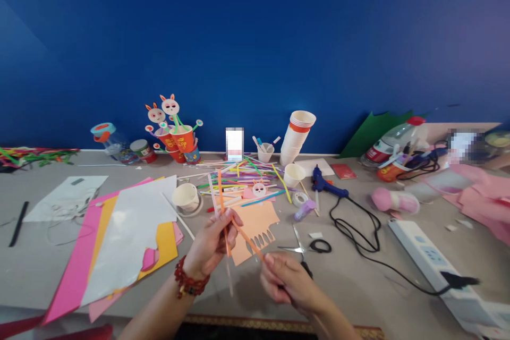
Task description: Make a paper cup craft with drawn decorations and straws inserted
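My left hand (213, 241), with a red beaded bracelet at the wrist, is closed around an orange pipe cleaner (221, 191) and a white one (212, 191). Both stand nearly upright out of the fingers. A slanting orange length (247, 238) runs from the left fingertips to my right hand (285, 276), which pinches its lower end. Whether the orange lengths are one bent piece is hidden in the left grip. Beneath the hands lies peach paper (255, 218) with leaf-shaped holes cut along one side. Scissors (297, 247) rest just beyond the right hand.
Loose coloured pipe cleaners (239, 172) cover the table's middle. Paper sheets (127, 228) lie left. Rabbit-faced cups (181, 138) and stacked paper cups (297, 135) stand behind. A blue glue gun (326, 185), its black cord (358, 247) and a power strip (428, 255) are right.
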A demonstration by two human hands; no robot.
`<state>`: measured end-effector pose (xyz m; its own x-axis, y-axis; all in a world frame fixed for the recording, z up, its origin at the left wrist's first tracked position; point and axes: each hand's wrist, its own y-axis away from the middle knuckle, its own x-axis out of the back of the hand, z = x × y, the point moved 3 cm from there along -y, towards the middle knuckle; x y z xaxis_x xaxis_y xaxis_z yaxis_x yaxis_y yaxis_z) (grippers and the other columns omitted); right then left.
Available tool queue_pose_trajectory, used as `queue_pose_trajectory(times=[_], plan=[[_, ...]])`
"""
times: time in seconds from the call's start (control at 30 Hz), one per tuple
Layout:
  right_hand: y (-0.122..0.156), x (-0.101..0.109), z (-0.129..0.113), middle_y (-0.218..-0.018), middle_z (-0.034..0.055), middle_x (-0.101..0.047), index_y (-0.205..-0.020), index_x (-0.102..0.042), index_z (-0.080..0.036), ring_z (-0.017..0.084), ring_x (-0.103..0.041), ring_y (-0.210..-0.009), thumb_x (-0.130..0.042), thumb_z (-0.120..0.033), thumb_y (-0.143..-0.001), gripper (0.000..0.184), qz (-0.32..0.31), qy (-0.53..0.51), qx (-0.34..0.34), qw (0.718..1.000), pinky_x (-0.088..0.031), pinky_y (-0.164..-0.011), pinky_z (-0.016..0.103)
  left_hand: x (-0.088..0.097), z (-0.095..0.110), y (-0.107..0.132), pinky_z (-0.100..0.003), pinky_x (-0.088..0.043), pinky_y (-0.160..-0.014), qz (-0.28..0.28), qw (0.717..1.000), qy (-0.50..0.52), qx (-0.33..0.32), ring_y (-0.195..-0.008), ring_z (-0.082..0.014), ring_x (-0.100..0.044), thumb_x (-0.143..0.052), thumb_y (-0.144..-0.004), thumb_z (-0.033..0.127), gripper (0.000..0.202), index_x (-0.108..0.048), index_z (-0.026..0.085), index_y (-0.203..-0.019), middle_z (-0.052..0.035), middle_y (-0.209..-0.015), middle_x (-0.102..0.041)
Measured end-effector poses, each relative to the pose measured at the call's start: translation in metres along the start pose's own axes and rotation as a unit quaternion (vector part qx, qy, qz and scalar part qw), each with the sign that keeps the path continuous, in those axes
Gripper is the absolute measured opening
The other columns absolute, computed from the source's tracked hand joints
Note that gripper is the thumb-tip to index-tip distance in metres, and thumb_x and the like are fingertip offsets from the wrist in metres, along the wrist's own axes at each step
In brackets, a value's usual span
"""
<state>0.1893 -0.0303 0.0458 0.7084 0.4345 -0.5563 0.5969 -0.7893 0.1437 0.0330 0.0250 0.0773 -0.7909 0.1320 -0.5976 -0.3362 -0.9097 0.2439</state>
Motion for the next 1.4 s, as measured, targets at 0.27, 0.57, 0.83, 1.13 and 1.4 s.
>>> queue_pose_trajectory(times=[0.27,0.57,0.83,1.13,1.4], plan=[[0.001,-0.007,0.015,-0.031,-0.0105,-0.032,-0.051,-0.033,-0.021,0.003,-0.016,-0.026,-0.055,-0.053,-0.090,0.055,-0.076,-0.186,-0.008,0.980,-0.016,-0.031,0.016,-0.002,-0.018,-0.006,-0.011,-0.012,-0.031,-0.040,0.985,0.135,0.096,-0.035,-0.0003,-0.014,-0.077,-0.074,0.040,0.033,-0.061,0.012,-0.072,0.0104,-0.041,-0.037],[-0.001,-0.007,0.021,-0.031,-0.0099,-0.032,-0.051,-0.034,-0.021,0.003,-0.015,-0.026,-0.055,-0.053,-0.090,0.055,-0.058,-0.200,-0.010,0.978,-0.014,-0.031,0.016,0.000,-0.013,-0.003,-0.014,-0.017,-0.036,0.022,0.999,0.021,-0.017,-0.035,-0.0014,-0.022,-0.068,-0.081,0.047,0.035,-0.060,0.014,-0.073,0.0087,-0.042,-0.039],[0.000,0.011,0.015,-0.039,-0.0086,-0.035,-0.055,-0.039,-0.020,0.005,-0.024,-0.035,-0.055,-0.062,-0.086,0.054,0.079,0.019,0.014,0.997,-0.012,-0.040,0.023,0.005,0.000,-0.003,-0.016,-0.016,-0.041,-0.018,0.995,-0.099,-0.029,-0.043,-0.0020,-0.026,-0.054,-0.090,0.048,0.036,-0.064,0.015,-0.097,0.0041,-0.059,-0.048],[0.004,0.023,-0.003,-0.044,-0.0091,-0.031,-0.056,-0.035,-0.021,0.006,-0.026,-0.038,-0.055,-0.064,-0.085,0.055,0.094,0.111,0.005,0.989,-0.014,-0.044,0.026,0.007,0.004,-0.001,-0.018,-0.015,-0.042,-0.104,0.991,-0.086,0.019,-0.041,-0.0025,-0.023,-0.047,-0.092,0.051,0.042,-0.065,0.014,-0.093,0.0026,-0.060,-0.050],[0.002,0.026,-0.015,-0.051,-0.0065,-0.048,-0.066,-0.046,-0.019,0.005,-0.037,-0.041,-0.072,-0.052,-0.077,0.043,0.260,0.046,0.085,0.961,-0.022,-0.040,0.019,0.005,-0.001,0.001,-0.021,-0.016,-0.044,-0.062,0.990,-0.123,-0.001,-0.042,-0.0015,-0.028,-0.061,-0.088,0.035,0.022,-0.063,0.014,-0.092,0.0024,-0.065,-0.053]])
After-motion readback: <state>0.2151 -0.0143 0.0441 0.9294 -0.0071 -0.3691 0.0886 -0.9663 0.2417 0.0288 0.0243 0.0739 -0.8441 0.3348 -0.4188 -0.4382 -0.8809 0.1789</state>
